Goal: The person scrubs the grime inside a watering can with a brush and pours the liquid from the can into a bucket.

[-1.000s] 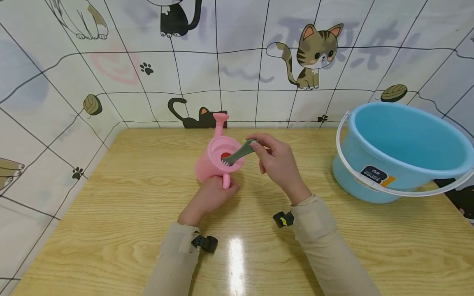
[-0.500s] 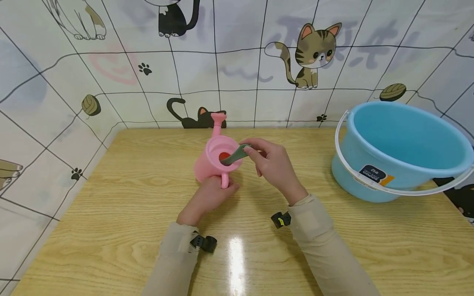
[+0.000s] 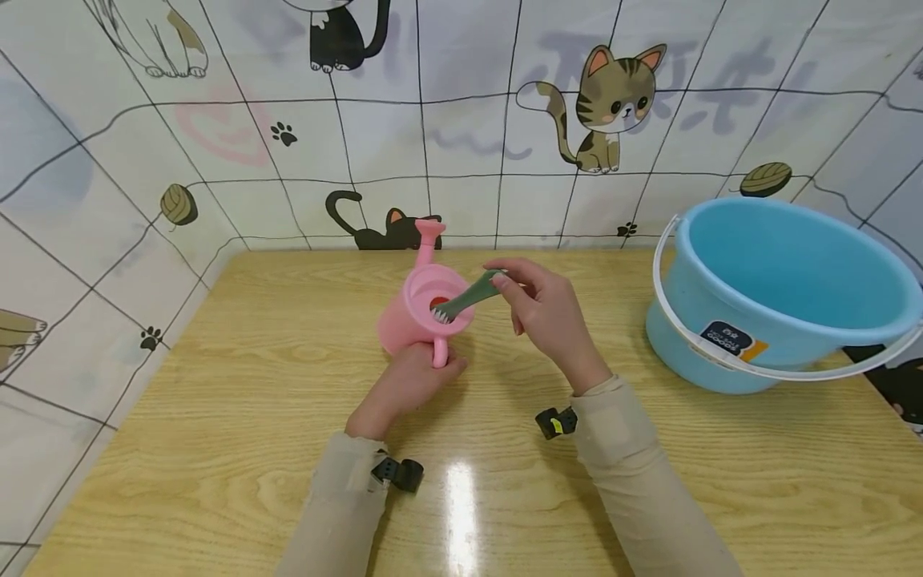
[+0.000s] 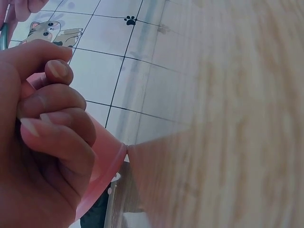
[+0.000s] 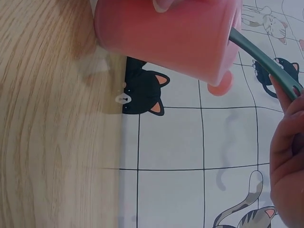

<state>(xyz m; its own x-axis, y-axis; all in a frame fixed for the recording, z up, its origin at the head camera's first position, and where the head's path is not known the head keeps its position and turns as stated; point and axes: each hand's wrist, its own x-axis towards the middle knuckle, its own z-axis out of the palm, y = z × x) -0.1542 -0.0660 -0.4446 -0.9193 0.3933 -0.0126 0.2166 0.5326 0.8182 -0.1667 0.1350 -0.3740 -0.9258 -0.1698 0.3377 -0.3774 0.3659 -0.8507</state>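
Observation:
A pink watering can [image 3: 398, 322] stands on the wooden table with its spout pointing to the back wall. My left hand [image 3: 405, 385] grips its handle [image 3: 440, 353]; in the left wrist view the fingers [image 4: 61, 128] are tightly curled. Between thumb and fingers, my right hand [image 3: 548, 316] pinches the handle of a green toothbrush [image 3: 472, 293]. The toothbrush slants down to the left, its white bristles [image 3: 441, 316] at the can's opening. Something red [image 3: 437, 303] shows inside the can. From the right wrist view, the green handle [image 5: 261, 61] reaches into the can's mouth.
A large light-blue bucket [image 3: 721, 373] with a white carrying handle [image 3: 674, 320] stands at the right. Behind the table [image 3: 238, 401] hangs a white cloth [image 3: 469, 136] printed with cats and grid lines.
The toothbrush went deeper into the watering can half a second ago, hiding the bristles, and has since drawn back up and right. The left hand and can have barely moved.

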